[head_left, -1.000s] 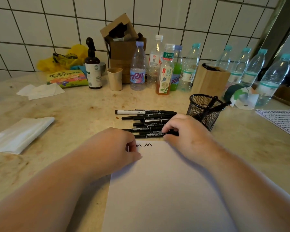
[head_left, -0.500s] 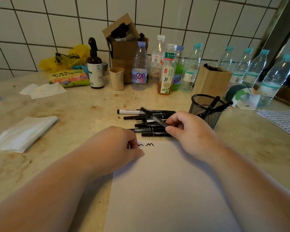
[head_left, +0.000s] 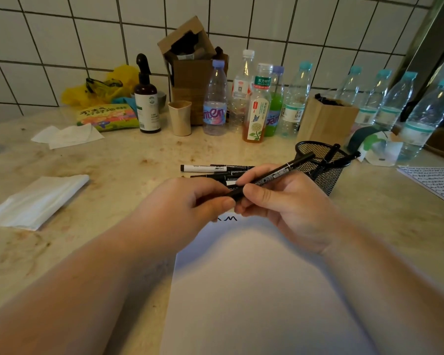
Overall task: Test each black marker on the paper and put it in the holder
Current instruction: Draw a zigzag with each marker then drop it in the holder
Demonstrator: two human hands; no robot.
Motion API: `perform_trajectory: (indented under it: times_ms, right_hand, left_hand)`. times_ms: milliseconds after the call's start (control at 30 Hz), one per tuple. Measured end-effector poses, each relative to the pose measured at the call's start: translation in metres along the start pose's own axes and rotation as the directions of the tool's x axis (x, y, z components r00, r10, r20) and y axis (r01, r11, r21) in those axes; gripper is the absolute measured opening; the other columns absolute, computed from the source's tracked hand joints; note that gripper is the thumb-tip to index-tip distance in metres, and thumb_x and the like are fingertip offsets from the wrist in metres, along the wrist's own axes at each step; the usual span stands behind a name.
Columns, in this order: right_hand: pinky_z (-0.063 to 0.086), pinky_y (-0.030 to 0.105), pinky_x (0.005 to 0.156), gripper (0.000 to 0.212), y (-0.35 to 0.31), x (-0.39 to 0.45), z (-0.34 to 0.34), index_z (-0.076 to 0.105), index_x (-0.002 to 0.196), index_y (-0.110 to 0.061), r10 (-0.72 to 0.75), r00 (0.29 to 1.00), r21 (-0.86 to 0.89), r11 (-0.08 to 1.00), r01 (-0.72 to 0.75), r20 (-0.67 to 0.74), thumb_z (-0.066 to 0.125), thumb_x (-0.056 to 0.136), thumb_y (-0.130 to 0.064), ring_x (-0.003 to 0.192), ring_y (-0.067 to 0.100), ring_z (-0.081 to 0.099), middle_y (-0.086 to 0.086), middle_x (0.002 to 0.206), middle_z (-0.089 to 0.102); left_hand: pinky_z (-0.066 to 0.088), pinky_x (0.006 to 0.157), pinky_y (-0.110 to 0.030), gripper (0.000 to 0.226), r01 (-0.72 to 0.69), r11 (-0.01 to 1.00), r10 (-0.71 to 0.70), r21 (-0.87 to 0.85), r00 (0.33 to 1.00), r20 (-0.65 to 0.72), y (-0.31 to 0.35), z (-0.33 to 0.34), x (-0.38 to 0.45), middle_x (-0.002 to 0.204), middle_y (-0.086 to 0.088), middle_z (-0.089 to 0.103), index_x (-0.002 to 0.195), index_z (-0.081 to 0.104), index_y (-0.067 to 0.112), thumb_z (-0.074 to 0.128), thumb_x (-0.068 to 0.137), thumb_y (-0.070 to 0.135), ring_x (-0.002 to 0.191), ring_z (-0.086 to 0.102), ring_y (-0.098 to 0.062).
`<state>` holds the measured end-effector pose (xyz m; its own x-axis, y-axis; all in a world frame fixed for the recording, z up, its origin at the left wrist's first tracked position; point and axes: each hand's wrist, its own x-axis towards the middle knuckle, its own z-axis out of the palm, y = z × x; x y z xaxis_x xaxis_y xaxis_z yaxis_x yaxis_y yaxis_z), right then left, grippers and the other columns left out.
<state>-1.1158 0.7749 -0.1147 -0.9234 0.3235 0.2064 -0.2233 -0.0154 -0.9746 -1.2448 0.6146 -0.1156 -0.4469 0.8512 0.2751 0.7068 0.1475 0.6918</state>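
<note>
Holding one black marker (head_left: 272, 175) above the paper (head_left: 254, 290), both hands grip it: right hand (head_left: 290, 203) the barrel, left hand (head_left: 190, 203) fingers pinching its near cap, likely uncapping next.

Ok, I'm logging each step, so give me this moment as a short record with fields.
held marker: black marker, lifted above the paper
left hand: left hand pinches its near end
right hand: right hand grips its barrel
holder: mesh holder with two markers standing in it
untested: pile of markers on the counter
marks on paper: one black squiggle at the top edge
</note>
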Motion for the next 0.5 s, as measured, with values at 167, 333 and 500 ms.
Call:
perform_trajectory:
  times_ms: [167, 333, 500]
  right_hand:
    - [0.051, 0.028, 0.061, 0.027, 0.0, -0.002, 0.003, 0.083, 0.086, -0.018, -0.034, 0.999, 0.033, 0.999, 0.034, -0.022, 0.071, 0.082, -0.042, 0.063, 0.021, 0.066, 0.01, 0.069, 0.073]
    - [0.045, 0.023, 0.049, 0.027, 0.0, -0.001, -0.002, 0.082, 0.077, -0.011, -0.084, 0.995, -0.053, 0.995, 0.082, -0.047, 0.057, 0.086, -0.014, 0.052, 0.021, 0.058, 0.014, 0.056, 0.066]
    - [0.036, 0.026, 0.046, 0.026, -0.004, -0.003, -0.014, 0.078, 0.066, -0.011, -0.185, 0.976, -0.018, 0.983, 0.184, -0.115, 0.053, 0.073, -0.01, 0.044, 0.02, 0.056, 0.012, 0.059, 0.064]
  left_hand:
    - [0.04, 0.055, -0.017, 0.013, 0.036, 0.999, -0.037, -0.03, 0.999, -0.031, 0.003, -0.002, -0.001, 0.081, 0.008, 0.063, 0.086, 0.07, 0.033, 0.06, 0.093, 0.036, 0.063, 0.054, -0.011]
    - [0.035, 0.05, -0.02, 0.024, 0.075, 0.995, -0.061, -0.07, 0.981, 0.185, 0.006, -0.009, 0.001, 0.058, 0.006, 0.051, 0.079, 0.067, 0.031, 0.052, 0.096, 0.04, 0.052, 0.042, -0.009]
    - [0.031, 0.05, -0.02, 0.033, 0.194, 0.931, -0.043, -0.308, 0.899, 0.435, -0.002, -0.027, -0.002, 0.058, 0.003, 0.041, 0.069, 0.066, 0.021, 0.051, 0.09, 0.042, 0.053, 0.033, -0.011]
